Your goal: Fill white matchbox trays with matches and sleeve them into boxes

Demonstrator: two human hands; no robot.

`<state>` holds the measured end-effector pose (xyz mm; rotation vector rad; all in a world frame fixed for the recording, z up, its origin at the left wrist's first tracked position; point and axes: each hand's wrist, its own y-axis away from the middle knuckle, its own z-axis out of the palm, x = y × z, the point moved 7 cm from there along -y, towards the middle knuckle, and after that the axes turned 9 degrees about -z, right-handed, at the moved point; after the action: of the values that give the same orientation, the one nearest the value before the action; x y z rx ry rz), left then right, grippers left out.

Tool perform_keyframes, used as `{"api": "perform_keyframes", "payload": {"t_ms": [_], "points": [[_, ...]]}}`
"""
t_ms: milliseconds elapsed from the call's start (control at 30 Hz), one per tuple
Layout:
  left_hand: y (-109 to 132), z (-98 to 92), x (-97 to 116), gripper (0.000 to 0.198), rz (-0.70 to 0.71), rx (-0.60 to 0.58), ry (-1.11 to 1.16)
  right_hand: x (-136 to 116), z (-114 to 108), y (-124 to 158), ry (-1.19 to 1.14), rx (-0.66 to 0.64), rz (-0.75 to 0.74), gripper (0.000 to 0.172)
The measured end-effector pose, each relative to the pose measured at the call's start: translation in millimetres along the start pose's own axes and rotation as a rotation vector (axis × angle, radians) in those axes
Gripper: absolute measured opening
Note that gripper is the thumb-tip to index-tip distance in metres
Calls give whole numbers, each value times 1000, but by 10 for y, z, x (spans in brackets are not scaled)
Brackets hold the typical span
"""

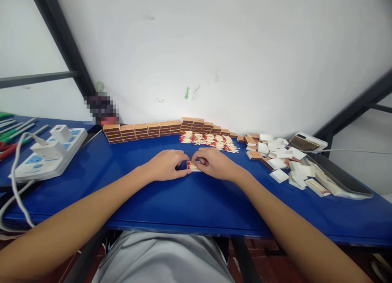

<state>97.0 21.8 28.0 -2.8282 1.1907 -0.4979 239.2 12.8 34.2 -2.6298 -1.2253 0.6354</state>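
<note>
A small white matchbox tray with red-tipped matches in it lies on the blue table in front of me. My left hand grips the tray's left end between thumb and fingers. From the right, my right hand reaches over the tray, its thumb and forefinger pinched together at the matches inside. The right end of the tray is hidden under these fingers. Just behind my hands spreads a heap of loose matches, most with red heads showing.
Stacked orange-brown matchboxes line the wall, lower toward the right. At right lie a jumble of white trays, a phone-like device and a dark tray. A power strip with cables and some tools occupy the left.
</note>
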Motion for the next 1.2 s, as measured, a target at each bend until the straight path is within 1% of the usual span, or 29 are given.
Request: {"api": "perform_keyframes", "payload": {"t_ms": [533, 700, 767, 1067, 1200], "points": [[-6, 2, 7, 25, 4, 2, -11, -20, -37, 9, -20, 11, 1, 14], [-7, 3, 2, 29, -10, 3, -12, -25, -30, 22, -35, -10, -2, 29], [-6, 0, 3, 29, -11, 0, -6, -12, -27, 30, -33, -9, 5, 32], [0, -7, 12, 31, -9, -4, -15, 3, -23, 31, -28, -2, -6, 29], [-5, 1, 3, 31, -11, -5, -19, -8, -48, 36, -31, 5, 0, 31]]}}
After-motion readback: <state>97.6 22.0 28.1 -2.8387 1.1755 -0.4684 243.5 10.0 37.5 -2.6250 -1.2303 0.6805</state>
